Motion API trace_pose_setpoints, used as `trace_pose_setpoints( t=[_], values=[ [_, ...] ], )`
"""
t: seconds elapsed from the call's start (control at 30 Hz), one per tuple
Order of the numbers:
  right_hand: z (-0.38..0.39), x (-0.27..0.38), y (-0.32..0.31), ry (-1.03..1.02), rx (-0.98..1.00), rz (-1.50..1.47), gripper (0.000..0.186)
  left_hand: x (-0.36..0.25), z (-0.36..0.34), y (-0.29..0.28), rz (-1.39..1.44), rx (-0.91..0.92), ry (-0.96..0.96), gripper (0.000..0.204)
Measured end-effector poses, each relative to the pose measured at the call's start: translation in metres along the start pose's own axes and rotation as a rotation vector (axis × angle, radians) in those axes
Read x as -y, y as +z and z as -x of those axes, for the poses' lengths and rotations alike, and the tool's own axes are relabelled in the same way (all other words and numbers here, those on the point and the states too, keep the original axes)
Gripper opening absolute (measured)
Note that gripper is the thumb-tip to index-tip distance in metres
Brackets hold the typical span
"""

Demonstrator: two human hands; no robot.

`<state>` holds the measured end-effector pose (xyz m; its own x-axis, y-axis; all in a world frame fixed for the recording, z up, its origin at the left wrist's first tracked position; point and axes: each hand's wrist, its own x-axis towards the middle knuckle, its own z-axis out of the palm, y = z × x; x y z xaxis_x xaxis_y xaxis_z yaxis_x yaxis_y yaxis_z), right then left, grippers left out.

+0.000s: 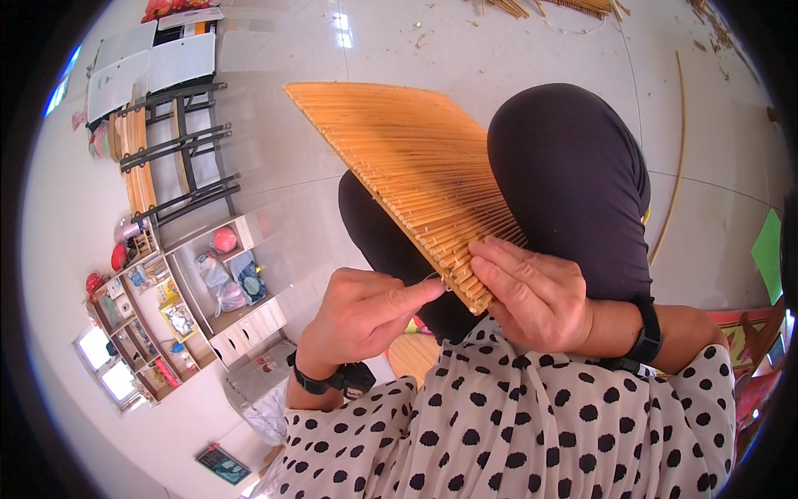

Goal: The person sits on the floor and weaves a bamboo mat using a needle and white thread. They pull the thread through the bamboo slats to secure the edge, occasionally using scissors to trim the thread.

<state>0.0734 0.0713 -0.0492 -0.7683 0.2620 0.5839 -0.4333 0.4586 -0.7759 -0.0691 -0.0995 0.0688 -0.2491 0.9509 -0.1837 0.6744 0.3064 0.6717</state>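
A golden-brown mat (416,158) of thin straw-like sticks, bound side by side with pale stitches along its edge, lies tilted across my lap. Its near corner is in my right hand (536,295), with the fingers laid on top and the thumb side out of sight beneath. My left hand (366,312) is closed, its index finger pointing at the mat's left edge close to that corner. A thin pale strand shows by the fingertip; whatever the pinch holds is too small to make out. Dark trousers cover my knees (565,166) on both sides of the mat.
On the tiled floor a long thin stick (682,141) lies to the right, with loose stalks (503,7) and scraps beyond. Along the left wall are black metal frames (187,154) and a shelf unit (220,291) with bags. A green sheet (768,256) is at far right.
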Motion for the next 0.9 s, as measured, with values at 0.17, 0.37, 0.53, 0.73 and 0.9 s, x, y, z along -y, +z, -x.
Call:
trace_pose_setpoints(
  t=[0.17, 0.37, 0.53, 0.73, 0.9],
  values=[
    [0.001, -0.002, 0.001, 0.014, -0.005, -0.023, 0.038, 0.002, -0.002, 0.006, 0.022, -0.07, 0.001, 0.047],
    [0.001, -0.001, -0.001, 0.017, 0.008, -0.043, 0.038, 0.001, -0.004, 0.006, 0.06, -0.092, 0.004, 0.04],
    [0.0, -0.001, -0.001, 0.007, 0.013, -0.047, 0.037, 0.004, -0.005, 0.01, 0.079, -0.12, 0.007, 0.039],
    [0.001, -0.001, -0.001, 0.0, 0.022, -0.057, 0.039, 0.003, -0.005, 0.011, 0.095, -0.13, -0.001, 0.036],
    [0.002, -0.001, -0.001, 0.001, 0.017, -0.051, 0.04, 0.005, -0.006, 0.013, 0.096, -0.159, 0.007, 0.029]
  ],
)
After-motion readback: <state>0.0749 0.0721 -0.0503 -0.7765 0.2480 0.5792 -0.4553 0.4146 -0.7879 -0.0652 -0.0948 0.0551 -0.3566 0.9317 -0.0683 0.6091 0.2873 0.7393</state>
